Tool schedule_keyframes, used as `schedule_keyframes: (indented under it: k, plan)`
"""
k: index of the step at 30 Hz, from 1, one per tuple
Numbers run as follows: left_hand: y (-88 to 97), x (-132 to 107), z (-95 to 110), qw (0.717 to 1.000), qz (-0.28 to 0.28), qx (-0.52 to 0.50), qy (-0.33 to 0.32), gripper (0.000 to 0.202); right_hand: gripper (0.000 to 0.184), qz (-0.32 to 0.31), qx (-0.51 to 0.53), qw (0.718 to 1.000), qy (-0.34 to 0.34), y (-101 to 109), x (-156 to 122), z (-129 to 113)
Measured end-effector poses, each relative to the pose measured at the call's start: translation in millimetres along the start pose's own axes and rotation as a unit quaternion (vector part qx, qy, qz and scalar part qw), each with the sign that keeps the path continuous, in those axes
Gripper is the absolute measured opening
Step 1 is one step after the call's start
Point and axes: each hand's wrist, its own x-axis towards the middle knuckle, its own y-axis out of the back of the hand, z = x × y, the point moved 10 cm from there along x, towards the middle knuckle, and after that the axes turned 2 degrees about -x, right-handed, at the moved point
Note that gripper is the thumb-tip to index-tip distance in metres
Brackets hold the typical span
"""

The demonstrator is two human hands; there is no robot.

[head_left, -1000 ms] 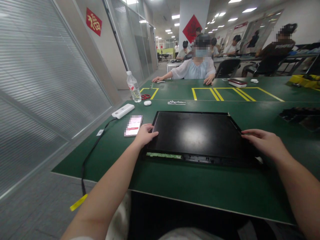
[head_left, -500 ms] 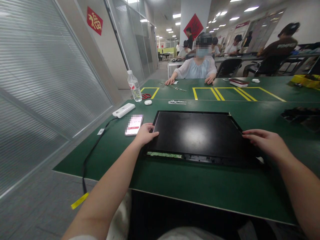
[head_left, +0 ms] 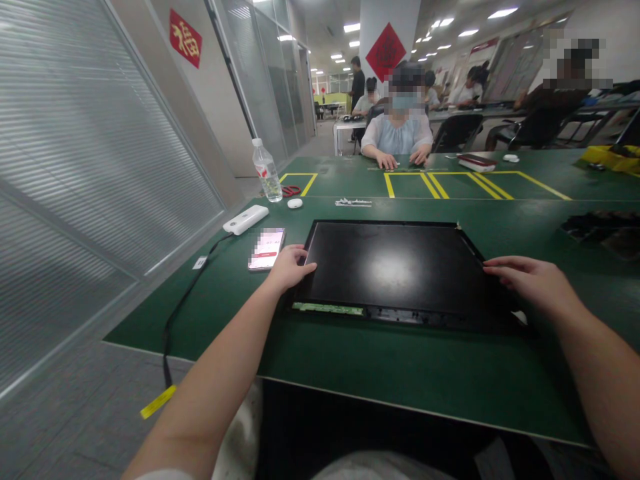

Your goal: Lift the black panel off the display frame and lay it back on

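Observation:
A black display panel (head_left: pixel 385 267) in a thin frame lies flat on the green table, its screen facing up with a bright reflection in the middle. Along its near edge runs a narrow green circuit board (head_left: pixel 327 309). My left hand (head_left: pixel 293 267) grips the panel's left edge, thumb on top and fingers along the side. At the right edge, my right hand (head_left: pixel 530 280) holds on with thumb and fingers close together; its lower fingers are partly hidden. A small white tab (head_left: pixel 520 318) shows at the near right corner.
Left of the panel are a phone (head_left: pixel 267 249), a white power bank (head_left: pixel 246 219) with a black strap, a white earbud case (head_left: pixel 295 203), red-handled scissors (head_left: pixel 291 191) and a water bottle (head_left: pixel 267 171). Thin white strips (head_left: pixel 353 202) lie beyond it. A masked person (head_left: pixel 397 130) sits opposite.
Both my hands and the panel stay in place; the view shifts slightly. The person opposite has brought their hands closer together on the table.

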Motion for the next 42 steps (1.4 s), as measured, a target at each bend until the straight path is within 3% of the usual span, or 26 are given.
schedule_keyframes:
  k: [3,11,25,33,35,38,42]
  plan:
    - [0.3,0.0,0.8,1.0,-0.001,0.011,-0.006,0.032,0.043,-0.007,0.028,0.999,-0.041,-0.1,-3.6,2.0]
    - [1.3,-2.4,9.9,0.998,-0.01,0.059,-0.007,0.031,0.042,-0.016,0.033,0.998,-0.058,-1.1,-6.9,-0.7]
    - [0.0,0.0,10.6,0.997,-0.002,0.073,-0.021,0.037,0.037,-0.013,0.013,0.998,-0.06,0.1,-6.1,-1.2]
    - [-1.5,-7.8,28.7,0.991,-0.011,0.111,-0.073,0.049,0.038,-0.008,-0.02,0.999,-0.048,0.0,-2.1,2.0]
    - [-3.7,-13.6,40.6,0.988,-0.032,0.114,-0.102,0.053,0.036,-0.009,-0.04,0.998,-0.055,0.6,-2.6,1.7]
    - [-14.8,-24.3,59.0,0.978,-0.107,0.096,-0.153,0.051,0.033,-0.006,-0.058,0.997,-0.047,2.0,-3.1,-2.4]
    - [-23.6,-32.8,68.1,0.967,-0.181,0.062,-0.168,0.048,0.032,-0.008,-0.063,0.997,-0.034,0.5,-1.7,-3.7]
